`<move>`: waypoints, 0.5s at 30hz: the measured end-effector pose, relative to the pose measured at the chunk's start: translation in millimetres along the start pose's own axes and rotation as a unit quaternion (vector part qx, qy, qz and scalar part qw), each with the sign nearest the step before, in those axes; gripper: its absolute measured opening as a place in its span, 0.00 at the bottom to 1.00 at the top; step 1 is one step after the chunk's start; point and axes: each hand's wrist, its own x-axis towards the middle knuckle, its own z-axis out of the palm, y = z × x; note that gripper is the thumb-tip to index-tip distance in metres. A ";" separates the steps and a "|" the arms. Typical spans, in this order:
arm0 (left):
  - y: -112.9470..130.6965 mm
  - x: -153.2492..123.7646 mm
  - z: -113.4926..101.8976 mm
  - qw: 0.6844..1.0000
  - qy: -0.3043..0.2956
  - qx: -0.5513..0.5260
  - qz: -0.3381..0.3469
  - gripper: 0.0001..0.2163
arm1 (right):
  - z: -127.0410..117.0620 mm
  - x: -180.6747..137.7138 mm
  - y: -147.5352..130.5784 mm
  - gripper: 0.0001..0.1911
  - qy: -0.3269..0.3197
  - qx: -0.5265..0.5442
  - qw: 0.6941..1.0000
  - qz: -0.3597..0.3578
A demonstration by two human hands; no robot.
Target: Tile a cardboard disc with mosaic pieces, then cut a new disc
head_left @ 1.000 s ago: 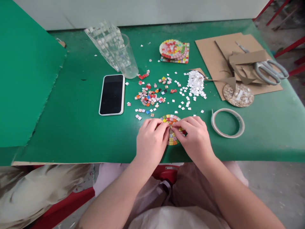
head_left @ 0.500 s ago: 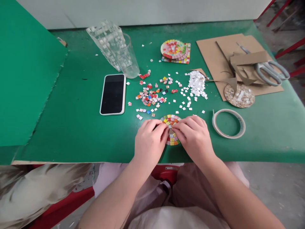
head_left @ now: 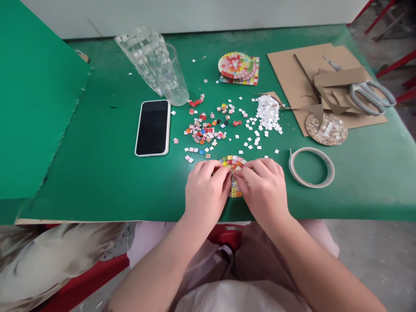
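A round mosaic coaster [head_left: 234, 164] of small coloured tiles lies near the front edge of the green table [head_left: 97, 164]. My left hand [head_left: 206, 193] and my right hand [head_left: 264, 188] rest on it, covering most of it. Their fingertips meet in a pinch over its middle; whatever they pinch is too small to make out. Just beyond the coaster lies a scatter of loose coloured tiles [head_left: 204, 130] and a heap of white paper bits [head_left: 266, 112].
A phone [head_left: 152, 128] lies face up on the left, a patterned glass [head_left: 156, 65] behind it. Finished mosaic coasters [head_left: 238, 67] sit at the back. On the right are a tape roll [head_left: 311, 167], a cork disc [head_left: 326, 128], cardboard sheets [head_left: 292, 73] and scissors [head_left: 370, 95].
Both hands have stayed on the coaster, with the fingertips shifting slightly together over its middle. Nothing else on the table has moved.
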 end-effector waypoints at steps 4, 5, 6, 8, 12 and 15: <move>2.4 2.3 -2.6 1.000 -0.013 0.028 0.001 0.07 | -0.5 -0.3 -0.6 0.09 -0.002 -0.011 1.000 -0.008; 2.8 3.3 -3.4 0.999 -0.018 0.038 0.002 0.07 | -0.2 -0.2 -0.2 0.09 -0.001 -0.005 1.000 -0.008; 3.1 4.3 -4.1 0.999 -0.022 0.047 0.004 0.06 | 0.3 -0.2 0.3 0.09 0.001 0.000 1.000 -0.007; 3.7 6.3 -5.2 0.997 -0.029 0.065 0.007 0.06 | 1.4 -0.3 1.1 0.09 0.003 0.008 1.000 -0.005; 5.1 8.8 -6.0 0.995 -0.039 0.094 0.015 0.04 | 3.0 -0.9 2.0 0.10 -0.008 0.019 1.000 -0.011; 7.2 8.4 -5.8 0.993 -0.038 0.110 0.020 0.04 | 2.8 -1.1 2.2 0.10 -0.017 0.027 0.999 -0.017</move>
